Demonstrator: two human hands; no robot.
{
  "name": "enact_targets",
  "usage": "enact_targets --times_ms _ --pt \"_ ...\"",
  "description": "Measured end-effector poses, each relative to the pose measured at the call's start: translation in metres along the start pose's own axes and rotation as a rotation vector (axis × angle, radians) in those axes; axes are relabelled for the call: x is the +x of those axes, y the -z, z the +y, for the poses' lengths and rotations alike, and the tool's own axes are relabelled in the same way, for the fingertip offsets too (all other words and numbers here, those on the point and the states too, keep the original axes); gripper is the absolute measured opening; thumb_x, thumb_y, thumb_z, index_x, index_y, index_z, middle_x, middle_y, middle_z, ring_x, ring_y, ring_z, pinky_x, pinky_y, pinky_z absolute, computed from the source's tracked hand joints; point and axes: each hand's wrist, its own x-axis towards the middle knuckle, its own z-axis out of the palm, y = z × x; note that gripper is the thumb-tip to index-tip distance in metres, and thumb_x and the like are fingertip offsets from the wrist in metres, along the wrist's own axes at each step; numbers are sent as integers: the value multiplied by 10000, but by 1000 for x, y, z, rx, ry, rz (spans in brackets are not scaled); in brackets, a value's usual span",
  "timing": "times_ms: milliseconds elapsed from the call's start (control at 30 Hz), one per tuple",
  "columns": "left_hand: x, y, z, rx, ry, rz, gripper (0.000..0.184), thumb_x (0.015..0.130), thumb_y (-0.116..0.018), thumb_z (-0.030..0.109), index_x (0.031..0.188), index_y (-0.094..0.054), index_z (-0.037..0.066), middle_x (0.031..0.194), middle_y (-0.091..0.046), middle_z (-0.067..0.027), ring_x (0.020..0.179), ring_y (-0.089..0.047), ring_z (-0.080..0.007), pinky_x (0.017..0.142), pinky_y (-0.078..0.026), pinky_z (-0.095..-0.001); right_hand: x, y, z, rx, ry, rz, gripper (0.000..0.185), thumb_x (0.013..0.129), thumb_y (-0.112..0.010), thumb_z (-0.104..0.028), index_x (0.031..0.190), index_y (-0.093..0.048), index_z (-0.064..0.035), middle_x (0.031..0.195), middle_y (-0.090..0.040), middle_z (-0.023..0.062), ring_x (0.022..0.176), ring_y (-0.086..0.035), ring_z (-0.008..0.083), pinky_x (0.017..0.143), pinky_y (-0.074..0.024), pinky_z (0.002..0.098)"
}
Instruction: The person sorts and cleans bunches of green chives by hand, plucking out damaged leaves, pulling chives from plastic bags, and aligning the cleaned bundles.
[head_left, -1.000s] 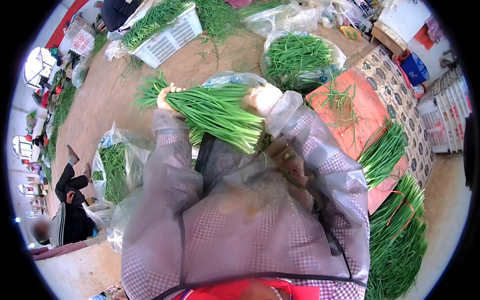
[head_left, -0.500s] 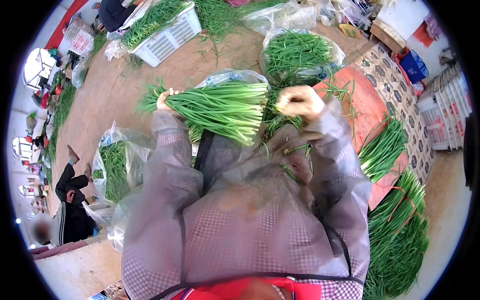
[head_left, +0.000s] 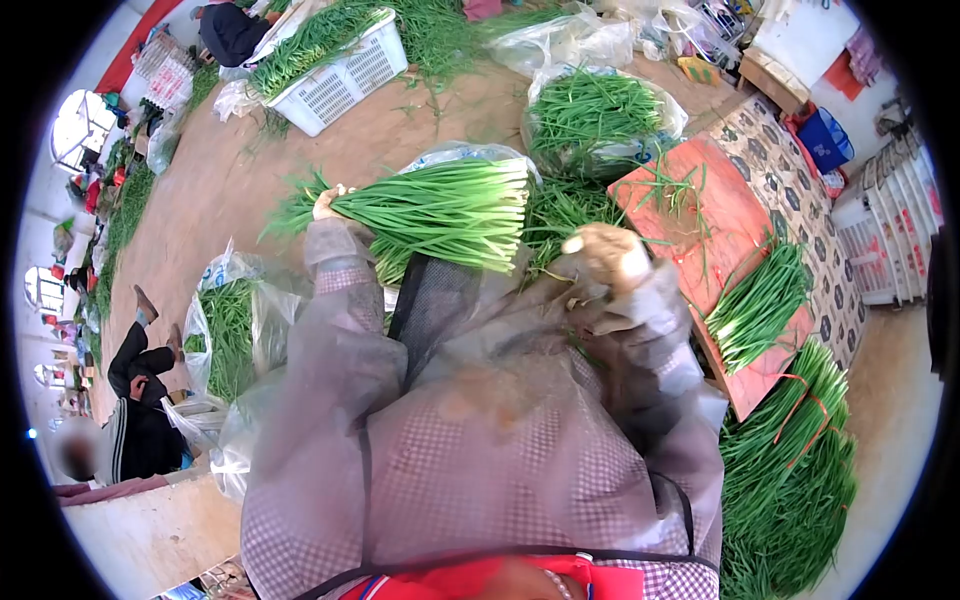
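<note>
My left hand (head_left: 328,204) is closed around the leafy end of a thick bunch of chives (head_left: 440,212), whose pale cut ends point right. My right hand (head_left: 608,254) is apart from the bunch, to its lower right, with its fingers curled in. Motion blurs it, and whatever sits between its fingers cannot be made out. Loose chives (head_left: 570,212) lie just beyond it. On the red board (head_left: 690,185) to the right rest some stray stalks and a smaller bunch of chives (head_left: 755,305).
A large pile of chives (head_left: 790,480) with red ties lies at the lower right. Plastic bags of chives stand ahead (head_left: 600,110) and at left (head_left: 228,335). A white crate (head_left: 345,80) of chives stands farther off. A seated person (head_left: 150,420) is at left.
My right hand has moved down and slightly right, away from the cut ends. The bunch in my left hand has shifted slightly left and tilted up a little.
</note>
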Motion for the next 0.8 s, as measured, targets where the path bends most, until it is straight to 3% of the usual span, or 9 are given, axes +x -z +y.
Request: enact_targets --times_ms 67,133,200,267,333,467,600,700,800 --pt "-7 1 -1 -29 -46 -5 159 758 -468 164 734 -564 39 714 -595 -103 685 -561 -286 689 -491 -439 -9 26 -3 334 17 -21 165 909 -606 -182 944 -672 -35 575 -463 -73 463 -350 8 402 -226 193" --pt "-11 0 -1 -33 -20 7 150 745 -477 159 723 -567 41 697 -581 -99 664 -551 -287 687 -488 -440 -17 24 -8 214 82 -67 185 907 -608 -185 996 -675 -38 616 -514 -53 471 -359 11 416 -246 182" --pt "-34 -16 -7 -37 -13 36 138 737 -490 162 715 -553 42 683 -564 -91 652 -541 -281 672 -483 -439 -14 -25 -30 -176 -15 -150 274 897 -611 -240 1060 -667 -27 719 -642 28 534 -532 100 481 -406 232" --pt "-45 -22 -10 -25 4 2 129 744 -495 154 719 -550 40 689 -564 -92 653 -541 -279 672 -485 -436 3 -63 -30 -700 98 -39 347 870 -620 -296 1070 -667 -16 881 -703 112 737 -659 223 671 -512 317" --pt "-51 -26 -12 -16 13 -30 120 750 -499 146 724 -547 39 694 -565 -94 654 -541 -278 672 -487 -433 22 -83 -19 -627 132 -58 369 841 -633 -321 1034 -679 -10 970 -693 158 917 -662 296 829 -499 364" --pt "-52 -25 -15 18 -137 48 76 778 -496 121 757 -539 63 696 -543 -63 660 -522 -239 672 -486 -403 28 -74 -8 -178 77 -74 207 859 -605 -202 859 -677 -7 751 -663 72 700 -606 172 648 -472 303" --pt "-37 -3 -5 23 -6 56 127 811 -493 125 795 -553 13 752 -597 -114 672 -562 -281 678 -498 -429 9 -22 -6 -26 -30 -125 193 924 -569 -196 873 -655 -31 588 -478 -51 489 -368 38 443 -264 208" --pt "-23 5 -9 -10 -4 77 141 811 -487 133 791 -560 14 761 -604 -112 685 -572 -283 687 -500 -435 0 -30 -11 -52 10 -71 208 924 -575 -211 931 -668 -25 635 -539 -41 497 -399 40 456 -307 203" --pt "-35 -5 -14 15 -19 120 153 809 -487 148 789 -565 18 768 -610 -109 695 -578 -281 695 -500 -436 5 -63 -14 -374 253 -6 335 835 -673 -341 987 -684 -42 722 -663 79 652 -624 176 605 -497 320"
